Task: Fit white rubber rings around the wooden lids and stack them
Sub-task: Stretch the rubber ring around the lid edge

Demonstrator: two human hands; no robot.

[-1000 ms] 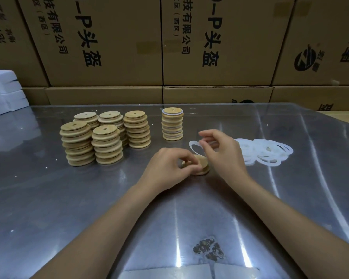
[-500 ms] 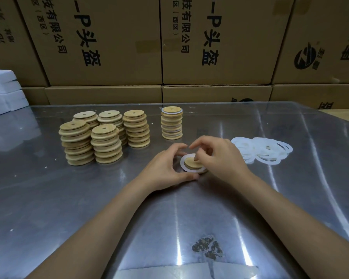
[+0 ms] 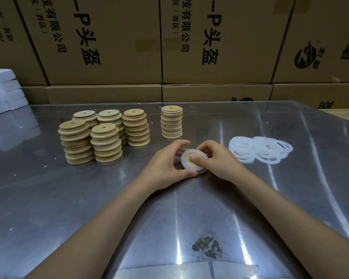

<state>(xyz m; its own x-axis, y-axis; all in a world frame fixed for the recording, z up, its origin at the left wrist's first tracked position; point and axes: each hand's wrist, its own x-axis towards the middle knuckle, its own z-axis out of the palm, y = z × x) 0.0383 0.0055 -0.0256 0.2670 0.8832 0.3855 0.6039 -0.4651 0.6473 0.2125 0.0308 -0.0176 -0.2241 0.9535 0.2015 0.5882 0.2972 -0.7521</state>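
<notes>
A round wooden lid (image 3: 189,163) lies on the metal table (image 3: 48,198) between my hands, with a white rubber ring (image 3: 184,160) around its raised centre. My left hand (image 3: 167,164) cups the lid's left edge. My right hand (image 3: 216,160) grips the right side, its thumb pressing on the lid's top. Behind them stands a stack of ringed lids (image 3: 171,122). Several stacks of bare wooden lids (image 3: 101,135) stand at the left. A loose pile of white rings (image 3: 260,150) lies to the right.
Cardboard boxes (image 3: 109,41) form a wall along the table's far edge. White flat packs (image 3: 4,89) are piled at the far left. A dark worn patch (image 3: 208,246) marks the table near me.
A second ago my right hand held the ring above the lid. The ring came down over the lid, and now both hands press it into place.
</notes>
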